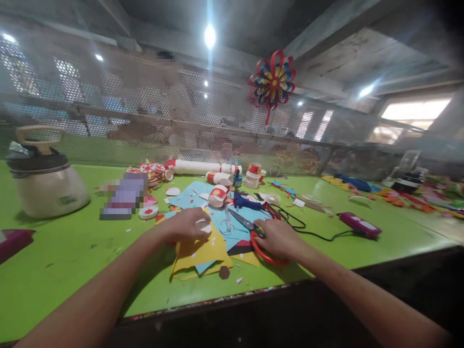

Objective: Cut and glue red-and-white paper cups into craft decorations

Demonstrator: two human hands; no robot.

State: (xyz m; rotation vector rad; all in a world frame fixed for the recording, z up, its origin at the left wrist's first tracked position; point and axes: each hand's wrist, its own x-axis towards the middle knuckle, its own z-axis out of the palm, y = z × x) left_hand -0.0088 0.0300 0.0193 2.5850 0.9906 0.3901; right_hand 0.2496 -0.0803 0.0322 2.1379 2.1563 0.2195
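Using the yellow paper (203, 249) as my landmark here, since it's lying close to the front edge (203, 304) of the green table (90, 275), with just a strip of tabletop between the two. Left hand (186, 223) is over the paper's far end, fingers curled around a small white piece (203, 225). Right hand (277, 237) is just right of the paper and has a proper grip on the red-handled scissors (242, 220), blades angled away and to the left; can't tell if they're parted. Elbow room's decent out to the sides: left of the paper there's a wide stretch of green before you hit the big jug (50, 191), and to the right it's mostly tabletop until the magenta box (360, 225), though its black cord (319, 236) runs back behind the right hand, so mind that. Beyond the paper it's way tighter: light blue sheets (194, 193), a cut paper cup (218, 195) and a dark blue tool (248, 201) are crowded together, then a long white tube (199, 167) farther back near the mesh screen (217, 116). A brown hexagon (224, 272) sits just off the paper's near right corner, by the edge.
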